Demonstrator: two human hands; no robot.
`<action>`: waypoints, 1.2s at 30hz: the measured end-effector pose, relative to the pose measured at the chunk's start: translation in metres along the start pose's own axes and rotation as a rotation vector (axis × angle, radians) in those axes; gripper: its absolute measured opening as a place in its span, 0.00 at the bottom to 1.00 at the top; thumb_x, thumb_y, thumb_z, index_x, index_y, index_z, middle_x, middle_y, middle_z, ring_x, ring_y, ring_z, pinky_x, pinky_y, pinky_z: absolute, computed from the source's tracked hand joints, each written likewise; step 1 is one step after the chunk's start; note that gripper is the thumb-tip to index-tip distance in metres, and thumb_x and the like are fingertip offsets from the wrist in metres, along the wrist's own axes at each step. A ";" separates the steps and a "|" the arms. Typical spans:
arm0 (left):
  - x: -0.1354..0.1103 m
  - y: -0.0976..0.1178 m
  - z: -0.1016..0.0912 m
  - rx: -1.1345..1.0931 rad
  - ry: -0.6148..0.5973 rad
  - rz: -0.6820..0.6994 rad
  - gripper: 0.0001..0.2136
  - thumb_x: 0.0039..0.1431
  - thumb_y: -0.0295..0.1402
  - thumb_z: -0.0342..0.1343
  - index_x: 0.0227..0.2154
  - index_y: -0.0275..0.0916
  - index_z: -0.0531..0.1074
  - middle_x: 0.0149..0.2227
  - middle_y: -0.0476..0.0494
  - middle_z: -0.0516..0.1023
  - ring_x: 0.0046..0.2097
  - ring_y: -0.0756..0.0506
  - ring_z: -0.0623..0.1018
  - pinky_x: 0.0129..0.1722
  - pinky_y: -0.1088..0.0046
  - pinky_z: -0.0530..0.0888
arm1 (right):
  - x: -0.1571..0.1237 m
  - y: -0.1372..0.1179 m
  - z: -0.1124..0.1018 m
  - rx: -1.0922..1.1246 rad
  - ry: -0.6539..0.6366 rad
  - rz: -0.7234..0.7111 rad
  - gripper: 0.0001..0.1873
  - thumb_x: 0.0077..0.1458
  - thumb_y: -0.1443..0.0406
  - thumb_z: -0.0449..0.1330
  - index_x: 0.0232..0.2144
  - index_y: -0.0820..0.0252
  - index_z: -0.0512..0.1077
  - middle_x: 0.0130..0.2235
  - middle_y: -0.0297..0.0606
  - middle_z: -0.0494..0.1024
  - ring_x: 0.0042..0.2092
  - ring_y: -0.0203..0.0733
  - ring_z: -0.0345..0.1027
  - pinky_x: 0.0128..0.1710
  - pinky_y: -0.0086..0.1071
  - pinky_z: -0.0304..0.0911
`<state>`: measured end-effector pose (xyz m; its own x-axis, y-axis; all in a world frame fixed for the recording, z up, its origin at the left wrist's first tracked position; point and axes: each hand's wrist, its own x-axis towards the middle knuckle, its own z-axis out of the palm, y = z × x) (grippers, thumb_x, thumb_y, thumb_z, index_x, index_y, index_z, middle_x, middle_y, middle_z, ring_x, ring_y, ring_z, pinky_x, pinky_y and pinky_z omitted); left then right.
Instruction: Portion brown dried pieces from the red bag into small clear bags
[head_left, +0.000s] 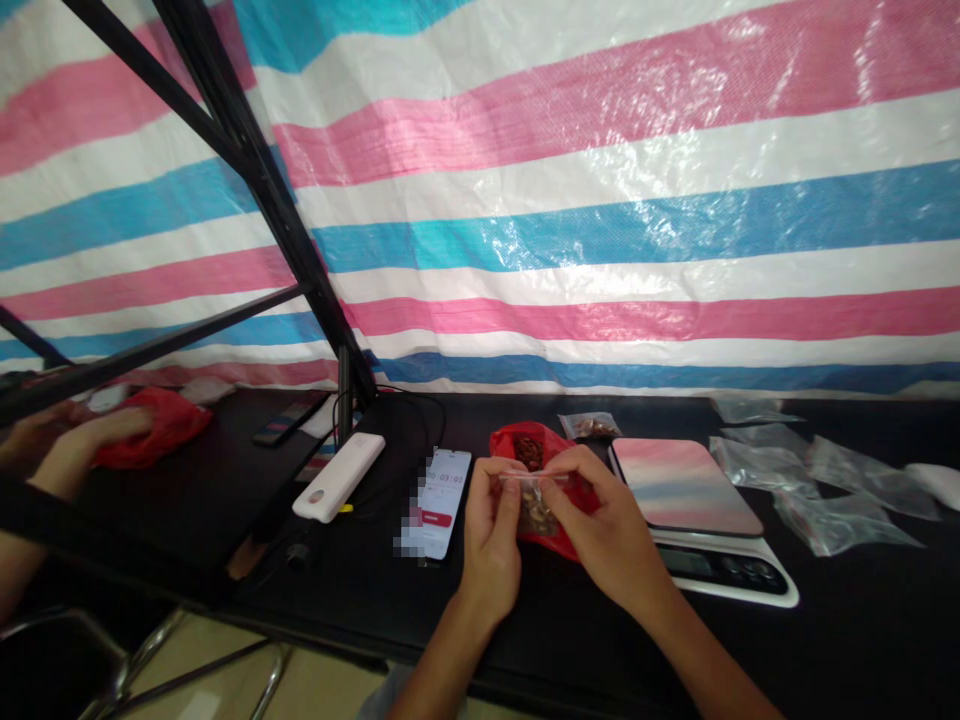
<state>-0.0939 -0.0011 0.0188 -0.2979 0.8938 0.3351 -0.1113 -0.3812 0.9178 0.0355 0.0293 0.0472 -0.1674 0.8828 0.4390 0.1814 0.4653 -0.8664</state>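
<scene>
Clear plastic pouch (534,505) of brown pieces sits between both hands, left hand (491,535) and right hand (600,525) each pinching its top strip; pressing evenly while keeping it upright should avoid spills. Red bag (502,440) lies just behind, scale (686,485) right, phone (442,500) left.

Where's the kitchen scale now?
In the head view, the kitchen scale sits on the black table between the red bag and the empty clear bags, just right of the right hand, which shares a small filled bag with the left hand.

Tarp (600,200) pink-blue-white stripes; red bag (544,450); black table (862,620); white power bank (339,477).
</scene>
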 end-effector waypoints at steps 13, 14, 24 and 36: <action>0.003 0.001 0.001 0.092 -0.111 0.120 0.08 0.70 0.38 0.53 0.37 0.40 0.71 0.38 0.47 0.73 0.41 0.48 0.75 0.44 0.73 0.71 | -0.001 0.001 -0.007 -0.173 -0.076 -0.066 0.07 0.63 0.61 0.59 0.33 0.54 0.75 0.38 0.36 0.76 0.44 0.46 0.68 0.49 0.41 0.59; 0.003 0.001 0.001 0.104 -0.101 0.139 0.08 0.71 0.37 0.53 0.36 0.40 0.70 0.38 0.47 0.73 0.41 0.48 0.75 0.43 0.73 0.71 | -0.001 0.001 -0.008 -0.165 -0.088 -0.066 0.07 0.63 0.61 0.59 0.33 0.54 0.75 0.38 0.36 0.76 0.44 0.46 0.69 0.49 0.41 0.59; 0.002 0.007 0.001 0.408 -0.160 0.433 0.06 0.68 0.25 0.52 0.35 0.41 0.69 0.36 0.48 0.74 0.40 0.48 0.75 0.40 0.73 0.71 | -0.002 0.003 -0.021 -0.065 -0.153 -0.059 0.05 0.62 0.63 0.62 0.32 0.54 0.76 0.37 0.34 0.77 0.42 0.41 0.71 0.47 0.37 0.63; 0.003 0.002 -0.011 0.605 -0.127 0.480 0.12 0.69 0.28 0.52 0.52 0.44 0.73 0.51 0.41 0.77 0.54 0.44 0.76 0.55 0.64 0.72 | 0.036 0.022 -0.073 -0.041 0.209 0.026 0.19 0.53 0.48 0.67 0.33 0.58 0.80 0.29 0.36 0.79 0.28 0.39 0.67 0.28 0.32 0.61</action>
<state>-0.1051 -0.0017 0.0199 -0.0675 0.6977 0.7132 0.5492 -0.5708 0.6104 0.1046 0.0757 0.0613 0.0417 0.8869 0.4600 0.2228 0.4406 -0.8696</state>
